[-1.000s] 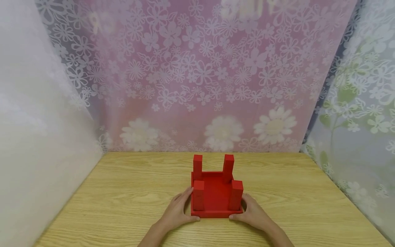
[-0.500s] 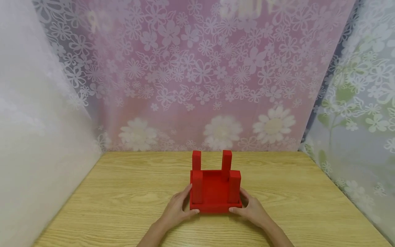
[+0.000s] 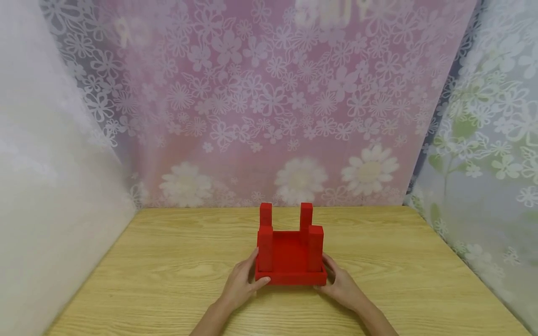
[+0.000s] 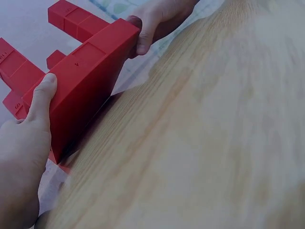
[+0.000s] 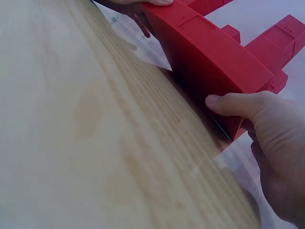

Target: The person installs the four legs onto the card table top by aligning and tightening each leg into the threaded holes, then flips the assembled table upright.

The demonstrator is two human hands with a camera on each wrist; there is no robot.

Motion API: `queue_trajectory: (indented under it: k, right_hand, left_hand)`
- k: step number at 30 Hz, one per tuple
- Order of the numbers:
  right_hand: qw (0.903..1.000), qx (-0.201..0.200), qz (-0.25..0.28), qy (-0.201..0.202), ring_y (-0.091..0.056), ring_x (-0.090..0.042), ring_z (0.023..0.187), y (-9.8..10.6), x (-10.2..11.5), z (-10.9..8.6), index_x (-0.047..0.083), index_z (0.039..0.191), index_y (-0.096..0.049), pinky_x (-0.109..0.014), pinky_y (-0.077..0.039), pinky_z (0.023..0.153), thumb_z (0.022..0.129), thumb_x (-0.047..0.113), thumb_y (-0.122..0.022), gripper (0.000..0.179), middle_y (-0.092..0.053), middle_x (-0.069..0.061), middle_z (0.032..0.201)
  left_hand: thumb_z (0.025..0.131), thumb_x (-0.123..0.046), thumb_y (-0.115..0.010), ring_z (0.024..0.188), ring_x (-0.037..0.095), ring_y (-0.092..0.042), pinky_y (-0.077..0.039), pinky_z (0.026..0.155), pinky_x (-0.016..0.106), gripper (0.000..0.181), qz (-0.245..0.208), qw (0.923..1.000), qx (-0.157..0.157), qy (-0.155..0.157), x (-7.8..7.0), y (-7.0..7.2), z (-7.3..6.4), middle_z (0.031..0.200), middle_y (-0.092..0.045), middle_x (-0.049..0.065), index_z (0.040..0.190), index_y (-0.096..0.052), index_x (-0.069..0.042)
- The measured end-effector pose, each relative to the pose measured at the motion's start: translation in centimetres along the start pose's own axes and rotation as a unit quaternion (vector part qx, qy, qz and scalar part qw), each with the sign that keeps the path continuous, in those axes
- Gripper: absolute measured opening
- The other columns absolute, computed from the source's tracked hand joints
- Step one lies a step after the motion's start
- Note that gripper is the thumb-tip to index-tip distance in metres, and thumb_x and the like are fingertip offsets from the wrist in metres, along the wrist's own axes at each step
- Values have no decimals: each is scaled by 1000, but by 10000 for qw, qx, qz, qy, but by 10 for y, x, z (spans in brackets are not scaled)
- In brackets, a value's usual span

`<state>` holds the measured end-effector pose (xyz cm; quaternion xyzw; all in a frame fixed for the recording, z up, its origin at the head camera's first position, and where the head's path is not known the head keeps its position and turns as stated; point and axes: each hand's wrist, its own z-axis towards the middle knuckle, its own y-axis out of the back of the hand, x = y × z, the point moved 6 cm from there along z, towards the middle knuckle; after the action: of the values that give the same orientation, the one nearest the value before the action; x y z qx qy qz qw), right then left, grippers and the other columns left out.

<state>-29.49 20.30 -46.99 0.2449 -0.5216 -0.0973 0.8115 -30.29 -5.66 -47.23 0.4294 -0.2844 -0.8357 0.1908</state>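
Note:
A small red table (image 3: 291, 278) is upside down between my hands, its square legs pointing up. Its near side is raised, and the flat underside shows in both wrist views. My left hand (image 3: 237, 284) grips the near left corner, with the thumb (image 4: 44, 93) on the front edge and the fingers along the left side. At the near right corner my right hand (image 3: 342, 287) grips it, thumb (image 5: 228, 103) against the underside. Most fingertips are hidden behind the red sides. Raised marks and a shallow rectangle show on the front edge in the left wrist view.
The wood-grain tabletop (image 3: 180, 266) extends on all sides of the red piece. A pink flowered sheet (image 3: 269, 116) hangs along the back edge. White sheeting (image 3: 54, 163) stands at the left and a pale flowered sheet (image 3: 491, 163) at the right.
The red table's near side has come up and its near legs have tipped away from me. My right thumb has slid from the front edge to below it; both hands have risen slightly.

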Motion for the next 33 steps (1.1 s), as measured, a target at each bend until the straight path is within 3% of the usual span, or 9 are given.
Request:
queue_trajectory:
  k: [5, 10, 12, 14, 19, 22, 26, 29, 33]
  right_hand:
    - [9979, -334, -321, 455, -47, -23, 117, 4, 5, -1, 0, 135, -42, -26, -39, 93, 76, 0, -73, 67, -51, -15, 128]
    - [9953, -615, -425, 608, -48, -21, 115, 7, 8, -1, 0, 133, -47, -24, -40, 90, 73, -6, -73, 65, -53, -14, 125]
    - [9927, -846, -539, 664, -49, -25, 113, 9, 10, -1, -2, 130, -49, -27, -42, 89, 72, -6, -73, 63, -55, -14, 122]
    - [9899, -1067, -635, 685, -50, -29, 111, 11, 12, -2, -3, 127, -51, -36, -43, 88, 72, -6, -74, 60, -56, -16, 120]
    - [9856, -1361, -724, 695, -50, -35, 108, 14, 16, -1, -3, 124, -55, -54, -41, 85, 73, -2, -74, 55, -58, -14, 115]
    - [9866, -1415, -547, 607, -49, -26, 110, 15, 19, 0, -2, 124, -55, -55, -40, 85, 74, -7, -71, 53, -59, -8, 110]
    - [9877, -1396, -212, 679, -44, -7, 111, 16, 23, 2, -1, 123, -55, -30, -41, 91, 74, -12, -67, 52, -54, -7, 114]
    - [9877, -1404, -85, 677, -44, -4, 110, 17, 26, 3, 1, 123, -56, -20, -39, 88, 75, -5, -71, 51, -52, -9, 121]
    - [9912, -1280, 69, 345, -48, -17, 112, 17, 28, 4, 3, 124, -55, -44, -42, 89, 76, 3, -71, 50, -54, -11, 122]
  left_hand:
    - [83, -49, -62, 108, 33, -50, -39, 88, 52, 78, -52, 9997, -37, 239, -1, 2, -1, 127, -52, 12, 143, -33, -8]
    - [70, -54, -72, 112, 33, -46, -38, 87, 53, 94, -24, 9989, -66, 465, -1, 4, -2, 132, -47, 8, 144, -31, -13]
    - [67, -46, -78, 113, 33, -47, -39, 88, 52, 95, 106, 9993, -243, 274, -3, 6, -1, 132, -48, 8, 143, -34, -11]
    - [69, -28, -81, 111, 31, -50, -42, 87, 49, 85, 282, 9981, -537, -56, -5, 9, -1, 128, -52, 9, 140, -39, -9]
    - [64, 9, -74, 102, 24, -56, -47, 83, 41, 70, 534, 9872, -1265, -816, -10, 16, -1, 114, -59, 9, 130, -50, -2]
    - [64, 10, -75, 100, 19, -56, -47, 82, 37, 70, 495, 9837, -1438, -959, -9, 17, -1, 113, -58, 6, 128, -52, -3]
    - [67, 11, -74, 97, 16, -55, -48, 81, 36, 65, 418, 9808, -1583, -1058, -8, 18, 1, 111, -58, 3, 126, -53, -6]
    - [71, 8, -74, 97, 16, -55, -48, 80, 37, 59, 342, 9802, -1649, -1039, -9, 20, 2, 109, -57, 1, 124, -54, -8]
    - [71, 8, -74, 105, 20, -54, -47, 83, 40, 55, 172, 9810, -1678, -956, -12, 24, 2, 113, -56, 5, 121, -56, -7]
